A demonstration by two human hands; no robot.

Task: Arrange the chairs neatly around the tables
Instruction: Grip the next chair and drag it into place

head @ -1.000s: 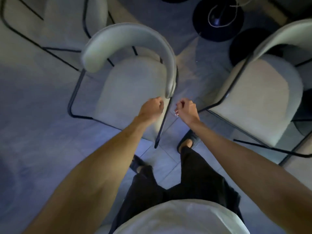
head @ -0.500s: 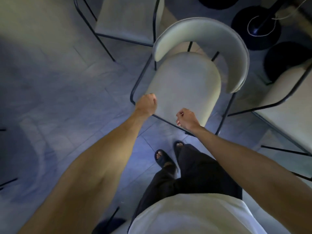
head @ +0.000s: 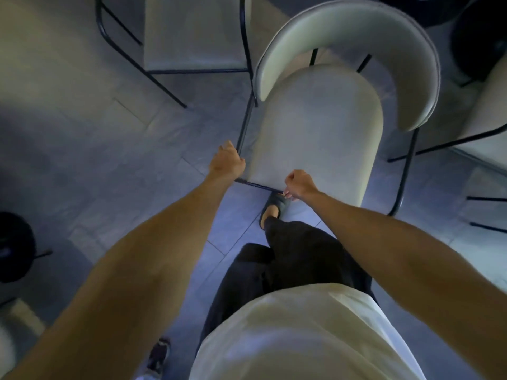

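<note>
Overhead view of a grey tiled floor [head: 82, 138] on which three chairs stand. At centre is the cream upholstered chair with a black tubular metal frame [head: 315, 127]. Its rounded seat runs from near to far, its curved backrest [head: 356, 26] wraps the far and right side, and its near seat edge lies just in front of the person. In the near foreground are the person's white shirt [head: 301, 333] and dark trousers [head: 288, 256], with both bare forearms reaching towards the central chair. A second cream chair [head: 192, 31] stands at far left, its right frame leg just beside the central chair's left frame. A third cream chair [head: 482, 116] is cut off by the right edge. A black round table base [head: 480, 42] sits at far right behind the backrest, and another dark round base [head: 13, 248] lies at the left edge. A dark sandal [head: 277, 205] on the forward foot sits under the near seat edge. The left hand [head: 227, 163] is at the seat's near-left corner, its fingers curled round the black frame tube there. The right hand [head: 300, 185] is clenched at the near seat edge, where the front frame rail ends behind it. It cannot be told whether its fingers hold the rail.
</note>
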